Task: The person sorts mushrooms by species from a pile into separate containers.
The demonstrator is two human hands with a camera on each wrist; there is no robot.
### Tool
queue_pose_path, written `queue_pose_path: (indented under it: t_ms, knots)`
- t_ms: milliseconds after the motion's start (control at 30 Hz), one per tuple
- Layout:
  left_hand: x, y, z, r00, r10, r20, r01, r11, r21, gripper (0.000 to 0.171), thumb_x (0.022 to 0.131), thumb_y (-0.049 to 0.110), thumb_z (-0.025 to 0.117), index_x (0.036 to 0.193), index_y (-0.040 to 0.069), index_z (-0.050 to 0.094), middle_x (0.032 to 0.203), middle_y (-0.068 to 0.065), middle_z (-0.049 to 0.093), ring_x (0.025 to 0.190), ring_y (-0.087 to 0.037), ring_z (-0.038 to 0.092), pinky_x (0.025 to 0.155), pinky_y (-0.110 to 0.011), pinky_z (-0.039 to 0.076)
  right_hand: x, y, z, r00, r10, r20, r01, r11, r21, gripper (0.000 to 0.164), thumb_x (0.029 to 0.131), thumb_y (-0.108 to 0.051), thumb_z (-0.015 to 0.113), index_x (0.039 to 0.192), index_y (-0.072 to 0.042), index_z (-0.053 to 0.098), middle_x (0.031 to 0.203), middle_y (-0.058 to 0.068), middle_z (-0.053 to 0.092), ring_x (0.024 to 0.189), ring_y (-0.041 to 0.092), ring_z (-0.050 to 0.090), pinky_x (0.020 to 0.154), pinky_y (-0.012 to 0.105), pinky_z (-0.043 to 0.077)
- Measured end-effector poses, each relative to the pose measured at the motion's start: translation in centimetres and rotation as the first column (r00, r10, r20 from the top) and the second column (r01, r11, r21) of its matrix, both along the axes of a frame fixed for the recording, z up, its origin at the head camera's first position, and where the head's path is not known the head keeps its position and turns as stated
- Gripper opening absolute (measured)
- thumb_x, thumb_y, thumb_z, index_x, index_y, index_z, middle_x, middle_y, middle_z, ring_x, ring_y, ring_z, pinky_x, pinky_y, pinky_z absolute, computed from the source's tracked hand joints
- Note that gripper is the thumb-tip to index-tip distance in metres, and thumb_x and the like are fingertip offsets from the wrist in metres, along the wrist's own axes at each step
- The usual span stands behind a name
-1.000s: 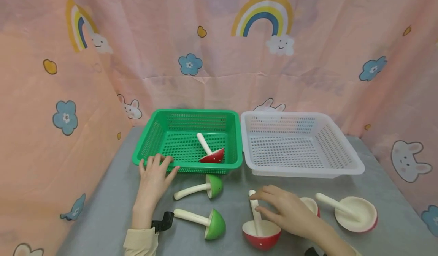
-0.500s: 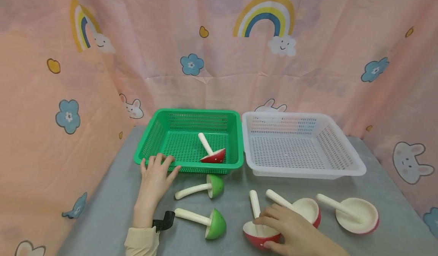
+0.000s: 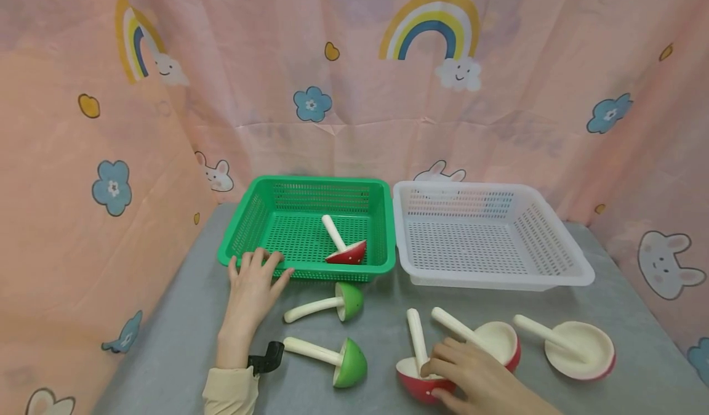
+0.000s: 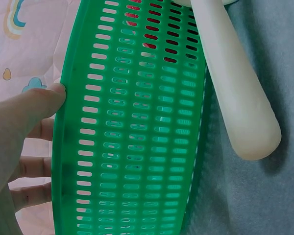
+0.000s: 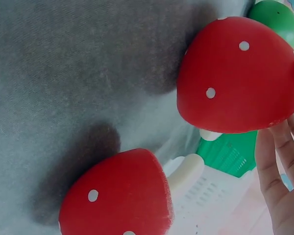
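My right hand (image 3: 471,375) pinches the cap of a red toy mushroom (image 3: 416,390), thumb on the spotted outside and fingers at the rim. In the right wrist view this spotted cap (image 5: 240,73) fills the upper right, the fingers beside it. Its white stem points toward the baskets. My left hand (image 3: 249,298) grips the front rim of the green basket (image 3: 321,268), fingers over the rim and thumb on the near side, as the left wrist view shows. Inside that basket lies another red toy mushroom (image 3: 349,255), stem up.
Two green toy mushrooms (image 3: 349,302) lie before the green basket. Right of the held one are two more red mushrooms (image 3: 501,341), one close against my right hand. A white basket (image 3: 498,279) stands beside the green one, at the back of the grey cloth.
My right hand has come down from over the stem to the red mushroom's cap and taken hold of it; the cap now tilts slightly. My left hand stays on the basket rim.
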State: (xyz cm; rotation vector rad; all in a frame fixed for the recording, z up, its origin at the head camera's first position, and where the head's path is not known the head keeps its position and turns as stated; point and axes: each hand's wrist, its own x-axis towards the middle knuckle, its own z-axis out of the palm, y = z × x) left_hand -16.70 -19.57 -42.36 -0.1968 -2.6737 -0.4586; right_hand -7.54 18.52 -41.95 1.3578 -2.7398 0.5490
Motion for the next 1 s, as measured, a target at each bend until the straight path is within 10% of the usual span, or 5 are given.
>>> queue_pose_path:
  t_ms: [667,1000]
  knots:
    - [0.0,0.0,0.0,1.0,0.003,0.007,-0.003,1.0,0.001,0.027,0.088,0.035,0.07,0.106,0.016,0.066,0.108,-0.011,0.058,0.111,-0.036,0.049,0.108,-0.071,0.02,0.1,-0.5,0.5,0.999,-0.045,-0.017,0.045,0.999,0.006,0.03,0.081,-0.025,0.075,0.106,-0.034,0.062,0.09,-0.023,0.055,0.084,-0.005,0.047,0.069,0.015,0.047]
    - [-0.1,0.0,-0.1,1.0,0.001,-0.006,-0.001,1.0,0.001,0.027,0.088,0.036,0.07,0.105,0.017,0.066,0.108,-0.011,0.059,0.111,-0.037,0.049,0.108,-0.071,0.021,0.1,-1.0,1.7,0.982,-0.017,-0.19,0.014,1.0,-0.017,0.039,0.072,-0.022,0.08,0.105,-0.034,0.062,0.086,-0.021,0.052,0.083,-0.005,0.045,0.07,0.007,0.041]
